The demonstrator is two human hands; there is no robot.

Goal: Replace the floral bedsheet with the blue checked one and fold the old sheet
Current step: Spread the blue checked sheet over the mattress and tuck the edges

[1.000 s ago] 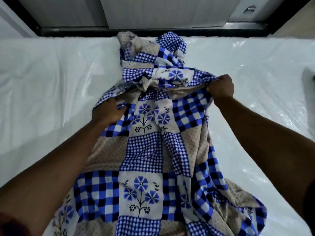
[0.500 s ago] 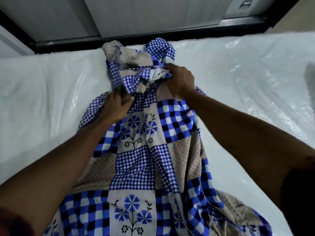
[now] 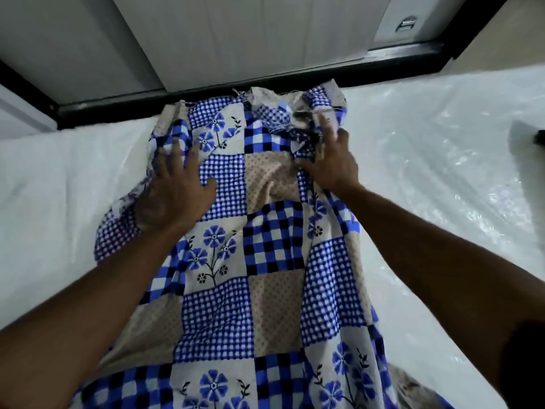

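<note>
Bedsheet [image 3: 265, 261], blue checked with flower squares, lies in a long bunched strip down the middle of the plastic-covered mattress [image 3: 442, 187], its far end crumpled against the dark bed frame [image 3: 383, 72]. We reach both arms forward over it. Our left hand [image 3: 174, 193] lies palm down near the strip's left edge, fingers [image 3: 188, 163] spread and straight, gripping nothing. Our right hand [image 3: 331, 166] presses the crumpled far end, fingers splayed and somewhat blurred, not closed on the cloth.

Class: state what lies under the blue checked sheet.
A white plastic-wrapped mattress shows either side of the blue checked sheet, so it likely extends beneath; anything directly under the cloth is hidden.
</note>
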